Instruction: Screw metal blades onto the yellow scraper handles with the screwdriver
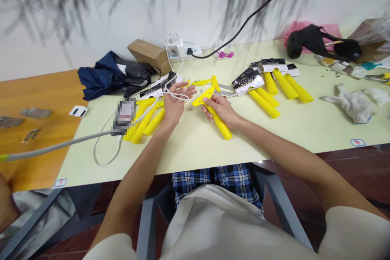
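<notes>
My right hand [221, 109] grips a yellow plastic tube [219, 124] with a flat angled yellow plate [203, 96] at its end. My left hand [175, 99] is raised over the table with its fingers apart, and a thin white cable [178, 96] is draped across it. Loose yellow flat pieces [202, 82] and metal strips [225, 87] lie between my hands. Below my left hand is a bunch of yellow tubes [144, 124]. More yellow tubes [263, 101] lie to the right beside black-and-white packaging cards [248, 81].
The pale table [195, 142] meets an orange wooden table [39, 142] on the left. At the back are a navy cloth [100, 75], a cardboard box [149, 55], and a power strip [183, 50]. A black object on pink plastic [317, 42] and white cloth [353, 103] lie right.
</notes>
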